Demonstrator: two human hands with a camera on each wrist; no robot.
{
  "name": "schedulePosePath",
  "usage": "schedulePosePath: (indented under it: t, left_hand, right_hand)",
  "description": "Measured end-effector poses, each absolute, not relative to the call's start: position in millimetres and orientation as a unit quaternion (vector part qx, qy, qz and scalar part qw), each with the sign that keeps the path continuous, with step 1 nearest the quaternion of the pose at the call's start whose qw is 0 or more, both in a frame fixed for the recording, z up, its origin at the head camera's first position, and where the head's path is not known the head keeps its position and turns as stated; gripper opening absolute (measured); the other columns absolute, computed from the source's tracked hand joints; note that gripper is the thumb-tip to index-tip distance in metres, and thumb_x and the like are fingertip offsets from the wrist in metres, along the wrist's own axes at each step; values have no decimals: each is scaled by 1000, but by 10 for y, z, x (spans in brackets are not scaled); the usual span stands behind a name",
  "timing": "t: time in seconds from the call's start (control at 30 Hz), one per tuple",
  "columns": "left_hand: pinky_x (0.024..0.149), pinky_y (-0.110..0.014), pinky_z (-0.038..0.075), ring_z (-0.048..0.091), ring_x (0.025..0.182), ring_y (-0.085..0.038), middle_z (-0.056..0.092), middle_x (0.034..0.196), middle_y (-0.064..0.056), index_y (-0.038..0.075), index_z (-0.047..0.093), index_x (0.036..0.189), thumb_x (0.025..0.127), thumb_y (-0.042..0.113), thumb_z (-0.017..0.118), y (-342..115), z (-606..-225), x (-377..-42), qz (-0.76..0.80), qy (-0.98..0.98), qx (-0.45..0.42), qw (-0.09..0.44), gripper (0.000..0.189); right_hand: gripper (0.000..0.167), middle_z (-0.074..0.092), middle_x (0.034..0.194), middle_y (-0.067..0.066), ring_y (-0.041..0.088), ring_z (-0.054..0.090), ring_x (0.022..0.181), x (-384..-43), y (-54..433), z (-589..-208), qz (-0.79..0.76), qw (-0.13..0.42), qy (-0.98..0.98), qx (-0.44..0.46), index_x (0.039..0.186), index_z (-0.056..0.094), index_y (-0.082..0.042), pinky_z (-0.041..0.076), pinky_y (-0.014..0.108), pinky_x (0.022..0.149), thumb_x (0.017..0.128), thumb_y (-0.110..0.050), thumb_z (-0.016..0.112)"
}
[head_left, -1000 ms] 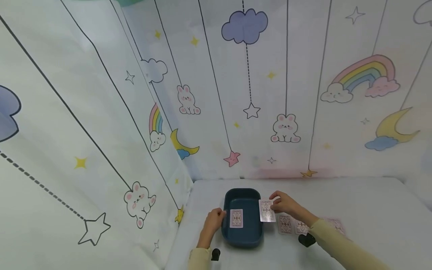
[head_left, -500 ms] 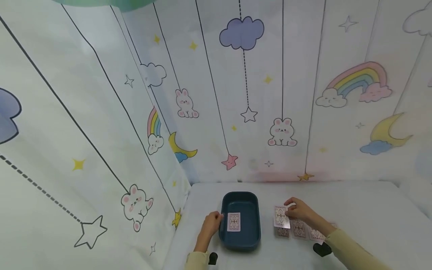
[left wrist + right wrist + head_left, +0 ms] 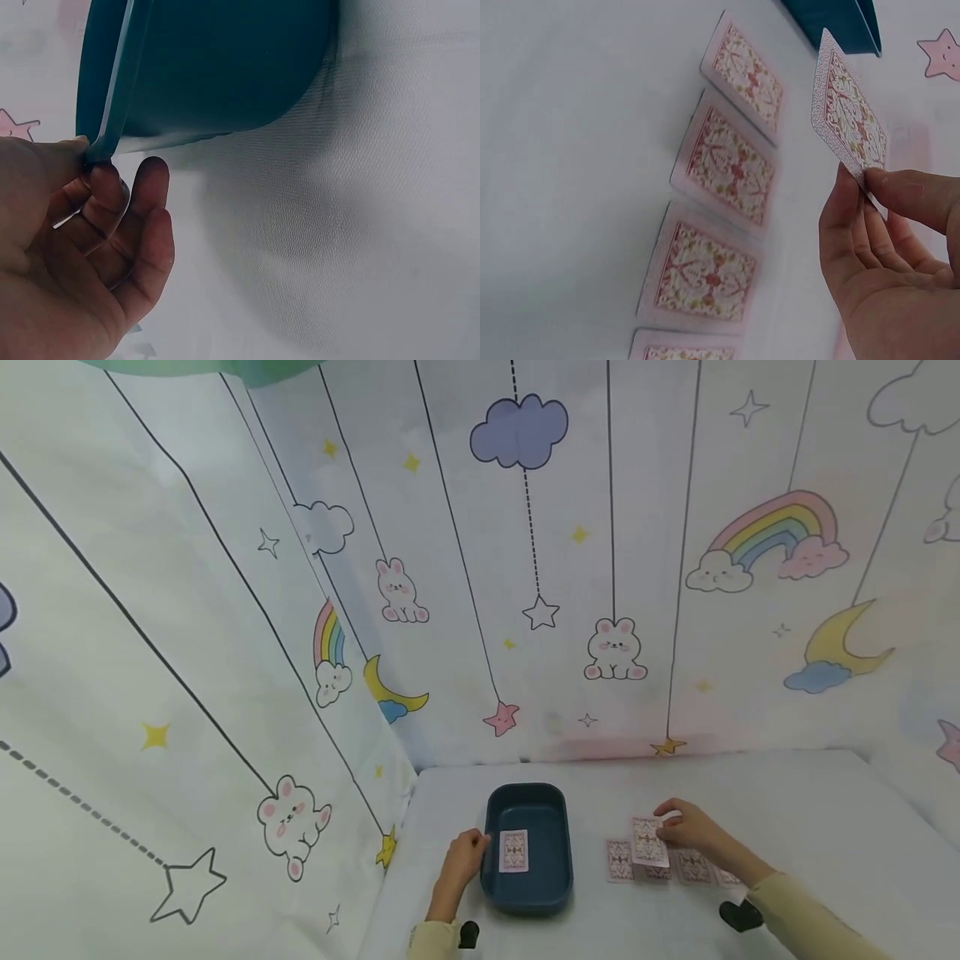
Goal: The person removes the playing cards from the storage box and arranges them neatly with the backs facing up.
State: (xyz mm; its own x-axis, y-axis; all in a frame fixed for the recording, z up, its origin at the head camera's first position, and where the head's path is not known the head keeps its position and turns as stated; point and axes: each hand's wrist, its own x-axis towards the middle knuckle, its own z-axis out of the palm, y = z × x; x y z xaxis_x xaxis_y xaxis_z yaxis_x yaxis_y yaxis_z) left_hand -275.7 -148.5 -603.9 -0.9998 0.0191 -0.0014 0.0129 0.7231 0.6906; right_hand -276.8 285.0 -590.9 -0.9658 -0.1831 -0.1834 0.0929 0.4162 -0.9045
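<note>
My left hand (image 3: 464, 855) pinches the left rim of a dark teal tray (image 3: 551, 885); the left wrist view shows thumb and forefinger on the rim, the other fingers loosely bent below. Inside the tray lies one playing card (image 3: 513, 851), patterned back up. Between thumb and fingers my right hand (image 3: 686, 827) holds another playing card (image 3: 851, 112) by its edge, tilted and above the table. Below it a row of face-down playing cards (image 3: 712, 277) lies on the white cloth. In the head view the held card partly covers one of the row.
The white-covered table (image 3: 787, 802) meets a wall sheet (image 3: 555, 693) printed with rabbits, stars and clouds. The row of cards stands right of the tray, with bare cloth between. Dark wrist straps (image 3: 741, 915) hang by the sleeves.
My right hand has carried its card rightward, away from the tray's right edge to over the row. My left hand keeps its grip on the rim. The head view has shifted slightly.
</note>
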Motion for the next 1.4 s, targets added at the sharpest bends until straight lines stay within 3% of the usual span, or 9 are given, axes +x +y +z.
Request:
schedulePosePath:
  t: [0.37, 1.1, 1.4]
  left_hand:
    - [56, -30, 35, 45, 62, -16, 48, 69, 0, 2, 60, 82, 102, 19, 57, -1489, -6038, -2766, 375, 927, 6, 5, 26]
    - [57, -29, 37, 47, 63, -15, 49, 70, -1, 2, 60, 84, 103, 20, 56, -1527, -6044, -2793, 383, 923, 5, 12, 26]
    - [57, -30, 36, 45, 64, -16, 48, 70, 0, 1, 60, 86, 103, 20, 55, -1511, -6045, -2769, 385, 923, 13, 21, 26]
  right_hand:
    - [42, 64, 99, 14, 21, 66, 86, -2736, 3036, -5939, -527, 127, 840, 4, 129, 46, 10, 58, 38, 79, 94, -4, 64]
    - [45, 64, 109, 19, 23, 65, 94, -2634, 3570, -5997, -499, 107, 860, 4, 133, 44, 11, 56, 42, 83, 98, -13, 61]
    - [44, 62, 111, 25, 27, 66, 97, -2586, 3823, -6107, -511, 96, 854, 11, 133, 40, 17, 57, 44, 84, 99, -6, 57]
